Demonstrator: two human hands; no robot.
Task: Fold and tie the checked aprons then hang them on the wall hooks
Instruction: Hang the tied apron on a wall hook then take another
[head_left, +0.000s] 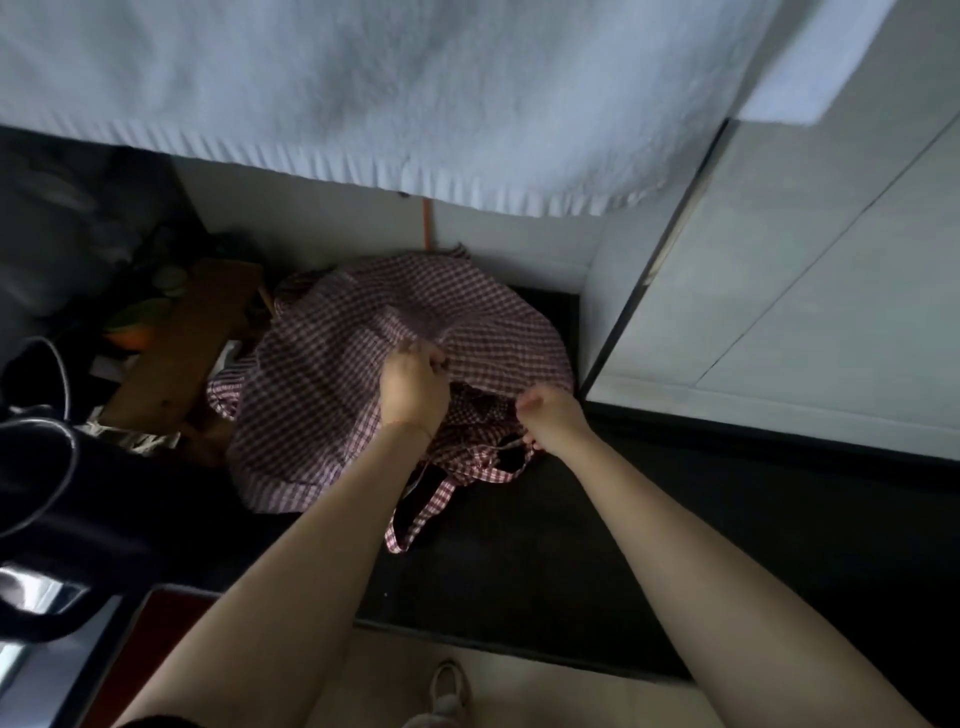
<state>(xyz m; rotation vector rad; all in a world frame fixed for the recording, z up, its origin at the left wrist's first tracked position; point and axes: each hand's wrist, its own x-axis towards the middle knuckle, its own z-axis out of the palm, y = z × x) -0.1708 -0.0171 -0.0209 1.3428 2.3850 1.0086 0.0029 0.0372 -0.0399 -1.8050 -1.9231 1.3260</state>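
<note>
On the dark tabletop (597, 545), the left hand (413, 389) pinches the checked apron (322, 384) and the right hand (550, 418) pinches its strap (506, 444).

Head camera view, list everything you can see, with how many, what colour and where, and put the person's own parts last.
checked apron: one heap, red and white, crumpled on the dark counter, centre
apron strap: one loop, red and white check, trailing toward the near counter edge
dark counter: one, black, running across the middle
white towel: one, white, hanging across the top
wooden board: one, brown, left of the apron
white panel: one, white, at right
shoe: one, pale, on the floor below
left hand: one, gripping the apron cloth
right hand: one, fingers curled, pinching a thin tie at the apron's near edge
</note>
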